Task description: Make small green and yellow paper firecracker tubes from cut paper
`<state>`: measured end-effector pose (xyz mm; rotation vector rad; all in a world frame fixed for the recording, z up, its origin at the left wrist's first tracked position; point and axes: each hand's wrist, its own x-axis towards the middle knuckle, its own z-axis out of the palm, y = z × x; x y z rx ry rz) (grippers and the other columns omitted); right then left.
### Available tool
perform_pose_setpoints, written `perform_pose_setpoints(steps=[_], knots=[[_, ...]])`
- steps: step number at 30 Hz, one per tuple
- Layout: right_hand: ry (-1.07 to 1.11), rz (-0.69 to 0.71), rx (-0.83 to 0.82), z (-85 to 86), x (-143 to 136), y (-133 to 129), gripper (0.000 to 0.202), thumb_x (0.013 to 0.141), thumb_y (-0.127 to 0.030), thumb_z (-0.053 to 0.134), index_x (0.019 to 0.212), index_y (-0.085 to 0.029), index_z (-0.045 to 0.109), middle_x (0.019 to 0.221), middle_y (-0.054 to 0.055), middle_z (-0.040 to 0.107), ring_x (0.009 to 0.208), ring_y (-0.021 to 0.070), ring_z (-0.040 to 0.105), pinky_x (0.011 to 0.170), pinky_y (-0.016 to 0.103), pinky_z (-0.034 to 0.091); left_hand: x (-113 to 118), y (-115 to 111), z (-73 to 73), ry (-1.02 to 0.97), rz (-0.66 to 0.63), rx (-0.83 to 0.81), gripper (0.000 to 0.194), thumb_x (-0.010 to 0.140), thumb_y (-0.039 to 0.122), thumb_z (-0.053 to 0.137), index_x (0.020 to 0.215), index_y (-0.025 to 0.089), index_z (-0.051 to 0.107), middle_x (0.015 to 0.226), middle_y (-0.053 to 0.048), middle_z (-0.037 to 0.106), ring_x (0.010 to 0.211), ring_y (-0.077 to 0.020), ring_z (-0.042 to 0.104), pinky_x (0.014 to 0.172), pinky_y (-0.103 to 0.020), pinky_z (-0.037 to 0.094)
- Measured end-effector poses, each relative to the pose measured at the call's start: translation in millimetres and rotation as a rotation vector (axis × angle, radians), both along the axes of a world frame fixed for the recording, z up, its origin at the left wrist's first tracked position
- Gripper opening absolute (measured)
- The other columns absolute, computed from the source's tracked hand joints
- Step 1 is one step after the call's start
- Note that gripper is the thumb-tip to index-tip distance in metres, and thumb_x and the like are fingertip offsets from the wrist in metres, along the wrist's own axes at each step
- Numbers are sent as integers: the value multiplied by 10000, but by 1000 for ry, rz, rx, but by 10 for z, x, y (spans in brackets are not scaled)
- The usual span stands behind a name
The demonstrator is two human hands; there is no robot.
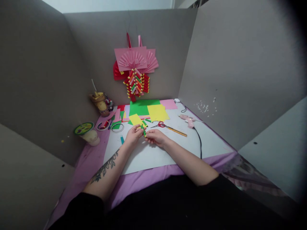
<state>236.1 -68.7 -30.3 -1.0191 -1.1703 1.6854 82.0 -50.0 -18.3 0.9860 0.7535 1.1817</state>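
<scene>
A small green paper tube with yellow bands at its ends (143, 129) is held up over the white work surface. My left hand (134, 133) pinches it near its upper end. Closed fingers of my right hand (156, 137) meet the tube's lower end. Just beyond my hands lie more green paper tubes (148, 120) and a piece of yellow paper (135, 119). Red-handled scissors (161, 124) and a yellow-orange pencil or stick (177, 131) rest to the right of them.
A pink hot glue gun (189, 120) with a black cord lies at the right. Coloured paper sheets (141, 108) cover the back. Tape rolls (117, 127), a lidded tub (91, 137) and a cup (102, 105) stand left. Paper firecracker ornaments (135, 73) hang on the grey partition.
</scene>
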Motion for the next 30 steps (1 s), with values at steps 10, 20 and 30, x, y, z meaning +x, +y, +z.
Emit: perform_pose_setpoints(steps=[10,20,30], knots=[[-13,-19,-18,39,-17,-20,104,665,-229,629,671,-125,631,578,19,650,425,54,510,364,145,342,5,9,-29,3,-16,13,517,593,230,821,1029,142,559,741,-29,680,968,-230,663,754,-279,492],[-5,-25,-36,40,-16,-20,108,665,-235,625,669,-128,617,544,13,632,402,57,500,354,144,335,7,-14,-5,3,-45,7,505,593,219,820,1025,141,571,836,-64,721,896,-202,677,761,-282,494],[14,-30,-74,85,-12,-28,129,720,-247,610,662,-133,596,500,7,611,374,62,490,341,149,329,2,-39,16,-2,-85,11,534,573,256,843,1031,147,591,875,-70,730,780,-166,678,745,-277,503]])
